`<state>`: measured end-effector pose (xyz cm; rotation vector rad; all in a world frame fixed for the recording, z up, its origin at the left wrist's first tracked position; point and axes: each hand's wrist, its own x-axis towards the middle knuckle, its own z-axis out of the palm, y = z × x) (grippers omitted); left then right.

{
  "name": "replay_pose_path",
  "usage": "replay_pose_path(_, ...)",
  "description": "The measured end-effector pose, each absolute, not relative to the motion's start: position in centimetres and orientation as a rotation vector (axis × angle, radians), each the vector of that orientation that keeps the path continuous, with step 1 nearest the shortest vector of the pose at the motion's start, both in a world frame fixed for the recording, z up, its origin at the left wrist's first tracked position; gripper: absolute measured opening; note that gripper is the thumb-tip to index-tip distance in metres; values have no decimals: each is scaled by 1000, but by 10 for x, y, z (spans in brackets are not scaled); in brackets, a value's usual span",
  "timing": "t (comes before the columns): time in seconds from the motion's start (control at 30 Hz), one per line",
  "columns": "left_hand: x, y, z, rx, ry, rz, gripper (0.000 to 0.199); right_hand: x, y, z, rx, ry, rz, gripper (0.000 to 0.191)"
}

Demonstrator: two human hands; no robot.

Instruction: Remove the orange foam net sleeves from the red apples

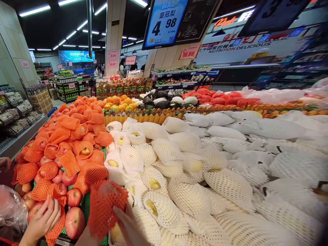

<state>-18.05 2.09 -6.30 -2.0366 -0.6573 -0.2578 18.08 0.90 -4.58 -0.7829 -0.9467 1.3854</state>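
Observation:
An orange mesh sleeve [107, 208], blurred by motion, is at the bottom centre, with something pinkish showing at its top. My right hand [128, 222] grips its right side. My left hand [86, 236] shows only a strip of wrist at the sleeve's lower left; its fingers are hidden. Red apples [74, 223] lie to the left, some bare, others in orange mesh. Pears in white mesh [164, 208] spread to the right. Another person's hand [43, 218] touches orange mesh over the apples at the lower left.
A clear plastic bag [11, 208] is at the left edge, below another hand [5, 164]. Yellow edging [143, 118] runs behind the pears, with oranges [120, 103] and dark-netted fruit [159, 97] beyond. Price screens [164, 24] hang overhead.

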Motion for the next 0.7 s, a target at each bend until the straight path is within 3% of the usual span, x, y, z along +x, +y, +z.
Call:
replay_pose_path(0.07, -183, 29, -47, -2052, -671, -297, 37, 204, 37, -11, -811, -1109, 1073, 67)
replay_pose_path(0.17, -182, 44, -29, -2749, -1100, -587, 58, 223, 97, 49, -899, -1548, 356, 73)
replay_pose_path(0.23, -180, 49, -24, -3088, -1480, -949, 71, 219, 139, 77, -1126, -1849, 61, 81)
replay_pose_path(0.3, -178, 47, -28, -2893, -1421, -888, 66, 205, 174, 90, -1509, -2167, -125, 84)
replay_pose_path(0.43, -180, 35, -50, -1852, -835, -292, 40, 179, 219, 78, -1687, -2328, -16, 81)
replay_pose_path(0.5, -180, 32, -55, -1704, -860, -309, 27, 174, 230, 68, -1743, -2315, 18, 80)
replay_pose_path(0.7, -158, 19, -28, -1913, -905, -468, 35, 167, 211, 64, -1561, -2358, -74, 82)
